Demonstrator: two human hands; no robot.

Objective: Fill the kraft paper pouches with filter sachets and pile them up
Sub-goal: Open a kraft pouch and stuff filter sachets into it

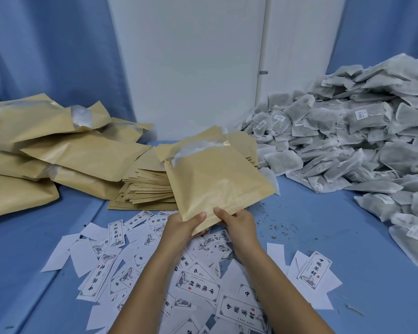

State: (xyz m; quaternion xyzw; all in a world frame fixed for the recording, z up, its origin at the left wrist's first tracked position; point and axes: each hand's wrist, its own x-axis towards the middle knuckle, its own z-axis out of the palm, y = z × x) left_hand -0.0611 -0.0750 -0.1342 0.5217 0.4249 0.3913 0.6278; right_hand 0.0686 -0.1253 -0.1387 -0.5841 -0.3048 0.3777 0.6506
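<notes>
Left hand [185, 225]: thumb flat on the front of the pouch [215, 182], fingers curled behind it, pinching the lower left corner. Right hand [237, 224]: thumb on the front, fingers behind, pinching the bottom edge just beside the left hand. Pouch: brown kraft paper, bulging, held up off the worktop [323, 249] above its middle, tilted, open mouth turned away from the person; white sachets [193, 151] show in the mouth. Flat pouches [147, 186]: a fanned stack of empty ones, lying just behind and left of the held pouch, partly hidden by it. Filled pouches [58, 150]: a loose pile of plump ones toward the far left corner of the worktop, several overlapping, one with white showing at its open end. Heap of sachets [348, 141]: grey-white filter bags with small tags, many, banked high along the right edge from the far corner forward. Labels [198, 285]: white printed paper slips, some face down, scattered along the near edge under both forearms. Crumbs [273, 227]: fine green-brown bits on the blue worktop, right of the hands. Behind the far edge: white panel [191, 56] with blue curtain [46, 44] on either side.
</notes>
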